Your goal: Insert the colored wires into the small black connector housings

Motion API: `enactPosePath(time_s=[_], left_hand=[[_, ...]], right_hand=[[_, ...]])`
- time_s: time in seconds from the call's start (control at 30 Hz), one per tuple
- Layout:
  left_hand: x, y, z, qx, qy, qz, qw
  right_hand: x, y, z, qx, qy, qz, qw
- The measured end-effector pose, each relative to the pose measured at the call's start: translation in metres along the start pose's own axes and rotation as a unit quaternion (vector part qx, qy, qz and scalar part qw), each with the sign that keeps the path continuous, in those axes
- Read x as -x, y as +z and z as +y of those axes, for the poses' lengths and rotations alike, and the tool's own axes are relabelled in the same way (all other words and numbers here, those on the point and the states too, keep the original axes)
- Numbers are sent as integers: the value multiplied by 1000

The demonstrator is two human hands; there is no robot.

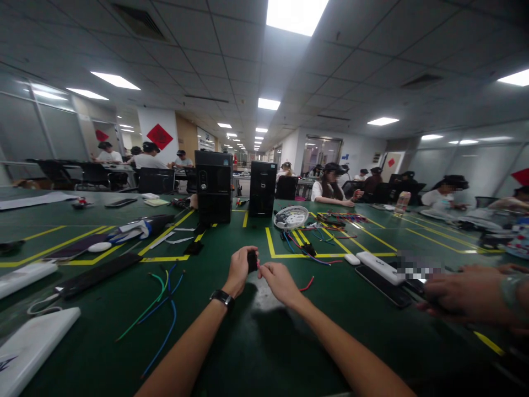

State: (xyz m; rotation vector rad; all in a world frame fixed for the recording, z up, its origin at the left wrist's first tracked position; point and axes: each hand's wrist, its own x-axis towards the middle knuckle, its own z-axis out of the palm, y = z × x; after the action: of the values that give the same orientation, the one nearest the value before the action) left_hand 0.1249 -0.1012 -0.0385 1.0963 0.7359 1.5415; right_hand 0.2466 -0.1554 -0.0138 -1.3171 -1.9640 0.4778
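Note:
Over the table, my left hand, with a dark watch on its wrist, is closed around a small black block. My right hand pinches a thin red wire against the block's right side; whether the wire's tip sits inside the block is too small to tell. A red wire end shows just right of my right hand; I cannot tell if it belongs to the same wire. To the left lie loose green wires and blue wires on the green tabletop.
Two black box-shaped units stand ahead, near a white round basket and tangled coloured wires. A white power bank and dark phone lie right. Another person's hands reach in there. White devices lie left.

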Motion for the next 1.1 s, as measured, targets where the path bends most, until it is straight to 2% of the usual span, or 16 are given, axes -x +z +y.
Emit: enactPosePath(time_s=[0.07,0.17,0.3,0.47,0.67,0.83,0.93,1.03,1.1], left_hand=[[0,4,1,10,3,18,1000],[3,12,10,51,-31,29,998],[7,12,17,67,-79,40,994],[6,5,12,7,-31,36,999],[8,10,16,121,-83,33,989],[8,6,13,91,-72,47,992],[7,9,14,124,-85,51,987],[3,10,22,190,-96,58,975],[0,5,27,209,-77,74,972]], right_hand=[[1,-4,-3,40,-13,19,999],[6,-2,-4,108,-33,40,993],[11,7,-4,176,-23,26,984],[7,2,-7,178,-31,29,983],[9,10,-4,194,-35,38,980],[8,6,-7,189,-42,46,980],[9,5,-7,181,-38,54,981],[14,14,-3,212,-14,20,977],[15,19,0,224,-7,-1,975]])
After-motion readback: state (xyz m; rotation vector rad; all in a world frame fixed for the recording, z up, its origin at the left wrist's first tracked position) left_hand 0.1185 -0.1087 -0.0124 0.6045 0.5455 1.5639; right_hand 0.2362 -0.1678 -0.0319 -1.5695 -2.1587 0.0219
